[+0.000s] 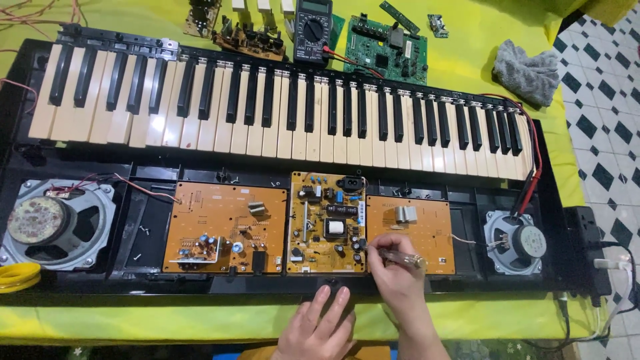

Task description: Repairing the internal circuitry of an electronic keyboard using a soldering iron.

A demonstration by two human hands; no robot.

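Observation:
An opened electronic keyboard (280, 113) lies on a yellow-green cloth, its keys at the far side and its inner boards bare at the near side. My right hand (395, 267) holds a clear-handled screwdriver (393, 254), tip at the lower right corner of the middle circuit board (327, 223). My left hand (319, 327) rests flat, fingers apart, on the keyboard's black front edge and holds nothing. An orange board (227, 228) sits to the left and a smaller orange board (410, 230) to the right, under my right hand.
A large speaker (57, 223) sits at the left end, a small speaker (517, 241) at the right. A multimeter (313, 30), a green board (387, 47) and small parts lie behind the keys. A grey rag (527, 70), yellow tape roll (19, 277) and power strip (590, 250) flank the case.

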